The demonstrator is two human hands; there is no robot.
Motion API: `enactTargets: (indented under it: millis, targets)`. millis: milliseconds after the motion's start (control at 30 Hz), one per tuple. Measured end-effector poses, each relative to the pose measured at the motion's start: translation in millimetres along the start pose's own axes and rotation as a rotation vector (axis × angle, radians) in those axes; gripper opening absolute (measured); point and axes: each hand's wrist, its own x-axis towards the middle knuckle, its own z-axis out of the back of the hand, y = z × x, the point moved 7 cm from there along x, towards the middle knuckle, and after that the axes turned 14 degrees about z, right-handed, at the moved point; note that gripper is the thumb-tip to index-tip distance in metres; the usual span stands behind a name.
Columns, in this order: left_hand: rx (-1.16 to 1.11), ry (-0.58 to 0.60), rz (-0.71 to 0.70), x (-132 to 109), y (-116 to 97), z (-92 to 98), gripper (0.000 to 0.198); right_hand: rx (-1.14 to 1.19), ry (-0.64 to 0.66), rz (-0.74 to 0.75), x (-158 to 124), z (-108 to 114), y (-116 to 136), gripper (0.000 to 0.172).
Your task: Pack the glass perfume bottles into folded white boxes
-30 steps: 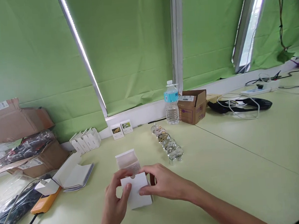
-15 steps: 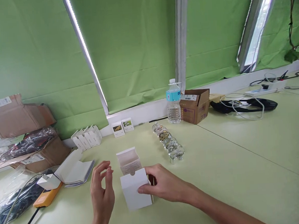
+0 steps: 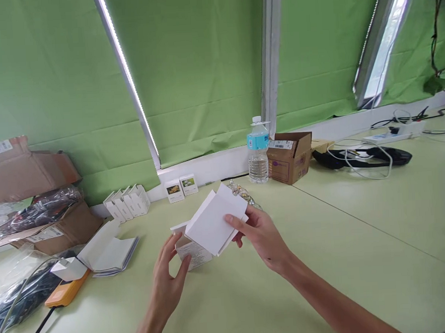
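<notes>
My right hand [image 3: 261,236] grips a small white carton [image 3: 214,221] and holds it tilted above the pale green table [image 3: 324,260]. Just under it an open-topped white box [image 3: 191,252] with printed text stands on the table. My left hand [image 3: 169,281] reaches toward that box with fingers spread, thumb and forefinger on either side of its lower edge, and holds nothing. Behind the raised carton a row of clear glass pieces [image 3: 242,193] shows partly.
A water bottle [image 3: 258,152] and a brown carton [image 3: 291,155] stand at the window sill. Small white boxes [image 3: 129,203], two picture boxes [image 3: 181,187], flat white sheets [image 3: 109,252], an orange device [image 3: 65,291] and cardboard with bagged items [image 3: 42,215] fill the left. Black cables [image 3: 360,157] lie at right.
My right hand has lifted the white carton off the table and tilted it. My left hand, which had drawn back to the left, has moved in toward the open box.
</notes>
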Motion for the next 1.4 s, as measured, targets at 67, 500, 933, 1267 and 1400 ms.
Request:
enactTargets:
  millis: [67, 500, 933, 1267, 1400]
  targets:
    - [0.003, 0.041, 0.019, -1.4, -1.5, -1.4, 0.043, 0.019, 0.017, 0.026, -1.3, -3.3, 3.8, 0.041]
    - [0.09, 0.178, 0.038, -13.6, -2.8, -7.8, 0.038, -0.003, 0.189, 0.152, -5.7, -16.5, 10.0, 0.031]
    - [0.018, 0.212, -0.005, -12.6, -6.4, -9.5, 0.04, -0.321, 0.231, 0.24, -1.2, -5.7, 13.8, 0.034]
    - [0.126, 0.167, -0.122, -14.9, -13.9, -6.1, 0.044, -0.43, 0.247, 0.304, -4.9, -8.2, 13.2, 0.041]
    - [0.155, 0.154, -0.205, -17.7, -19.5, -5.4, 0.047, -0.389, 0.208, 0.328, -6.2, -9.3, 15.4, 0.048]
